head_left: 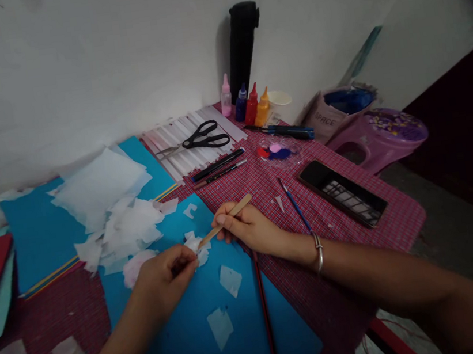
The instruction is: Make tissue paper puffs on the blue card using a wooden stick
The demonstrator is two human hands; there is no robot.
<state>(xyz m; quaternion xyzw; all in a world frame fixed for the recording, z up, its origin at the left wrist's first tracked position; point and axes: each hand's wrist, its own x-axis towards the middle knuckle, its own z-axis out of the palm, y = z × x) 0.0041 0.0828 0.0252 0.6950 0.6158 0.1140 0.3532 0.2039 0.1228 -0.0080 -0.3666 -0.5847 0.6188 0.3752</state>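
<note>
My left hand [166,276] is closed in a pinch on a small crumpled piece of white tissue paper [197,246] over a blue paper sheet [196,333]. My right hand [249,227] grips a wooden stick [227,220], whose tip touches the tissue piece. A silver bangle [318,250] sits on my right wrist. Torn white tissue scraps [228,279] lie on the blue sheet near both hands. A red pencil [264,307] lies along the sheet's right side.
A pile of white tissue [109,205] lies at the left. Scissors [203,138], pens [218,166], paint bottles [248,105], a paint dish [279,153], a brush [296,209], a phone [343,193] and a black flask [243,48] are behind. A pink stool [382,137] stands to the right.
</note>
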